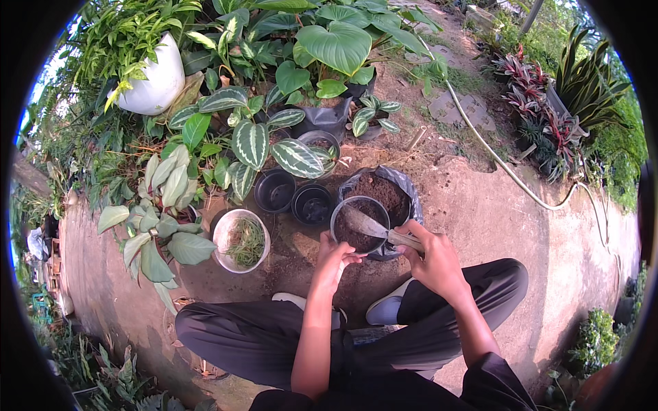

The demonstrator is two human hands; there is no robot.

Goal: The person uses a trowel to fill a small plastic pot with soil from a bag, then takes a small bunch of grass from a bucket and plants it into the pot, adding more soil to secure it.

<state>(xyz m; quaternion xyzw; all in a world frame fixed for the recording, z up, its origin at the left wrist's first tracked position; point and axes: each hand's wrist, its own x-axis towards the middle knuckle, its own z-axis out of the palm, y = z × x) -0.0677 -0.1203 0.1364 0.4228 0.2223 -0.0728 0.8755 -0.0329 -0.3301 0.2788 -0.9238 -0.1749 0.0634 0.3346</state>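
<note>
My left hand (333, 259) grips the near left rim of a round plastic plant pot (362, 200) that holds dark soil. My right hand (437, 257) is closed around the handle (406, 239) of a garden trowel, its metal blade (366, 222) inside the pot and resting at the soil. Behind and partly under the pot, a black plastic grow bag (414, 192) is filled with loose brown soil (383, 190). The pot hides part of the bag's near side.
Two black pots (312, 204) stand left of the grow bag. Further left is a white bucket (221, 239) with cut grass (245, 244). Potted foliage plants (250, 144) crowd the far left side. A hose (493, 151) runs along the right across the concrete floor (488, 226).
</note>
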